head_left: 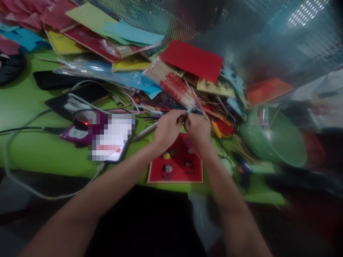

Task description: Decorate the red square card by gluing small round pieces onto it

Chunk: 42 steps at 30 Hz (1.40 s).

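Both hands meet above the far edge of a red card (175,175) that carries small flower-like decorations in yellow, white and dark colours. My left hand (170,127) is closed, its fingertips pinched together. Close against it, my right hand (197,127) is closed as well. Something small and dark shows between the fingertips, too blurred to name. Just beyond the hands lies a bundle of red-and-tan sticks (171,80) in clear plastic.
A phone (115,139) with a lit screen and a purple power strip (77,134) with cables lie left. A green bowl (284,139) leans at right. Coloured card sheets (191,59) pile up at the back. A yellow-orange handled tool (216,129) lies right of the hands.
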Each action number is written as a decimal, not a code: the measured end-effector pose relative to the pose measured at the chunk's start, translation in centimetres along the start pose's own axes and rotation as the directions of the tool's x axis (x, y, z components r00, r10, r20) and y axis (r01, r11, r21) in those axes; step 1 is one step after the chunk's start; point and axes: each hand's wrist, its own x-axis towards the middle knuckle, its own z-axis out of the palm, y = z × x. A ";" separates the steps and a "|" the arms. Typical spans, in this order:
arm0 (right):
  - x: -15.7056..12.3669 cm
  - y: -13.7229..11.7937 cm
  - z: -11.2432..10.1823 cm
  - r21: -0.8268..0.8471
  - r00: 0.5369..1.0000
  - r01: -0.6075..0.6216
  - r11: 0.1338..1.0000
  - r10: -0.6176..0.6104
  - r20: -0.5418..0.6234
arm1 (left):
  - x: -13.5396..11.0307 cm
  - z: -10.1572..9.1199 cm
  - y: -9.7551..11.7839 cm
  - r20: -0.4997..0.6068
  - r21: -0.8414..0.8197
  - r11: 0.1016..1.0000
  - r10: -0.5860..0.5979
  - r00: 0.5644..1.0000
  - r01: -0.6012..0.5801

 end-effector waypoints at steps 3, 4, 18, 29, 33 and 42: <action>0.0 0.0 0.0 0.049 0.999 -0.033 0.998 0.034 -0.015 | 0.0 0.1 -0.1 0.008 -0.019 1.000 0.001 1.000 -0.001; 0.0 0.1 0.0 0.072 0.998 -0.048 0.996 0.050 -0.027 | 0.0 0.1 -0.2 0.009 -0.037 0.999 0.000 1.000 0.001; 0.3 1.4 -1.0 0.590 0.993 -0.113 0.800 0.109 0.043 | 1.3 1.0 -2.0 0.077 -0.490 0.852 -0.168 0.983 0.184; 0.2 1.2 -0.1 0.538 0.951 0.077 0.839 0.100 -0.292 | 1.2 1.5 -2.5 0.081 -0.566 0.807 -0.149 0.985 0.169; 0.0 1.0 0.1 0.521 0.939 0.104 0.847 0.089 -0.332 | 1.3 1.4 -2.1 0.075 -0.603 0.771 -0.204 0.976 0.207; 0.1 1.2 -0.2 0.489 0.954 0.032 0.872 0.118 -0.274 | 1.0 1.2 -1.6 0.025 -0.560 0.809 -0.200 0.979 0.180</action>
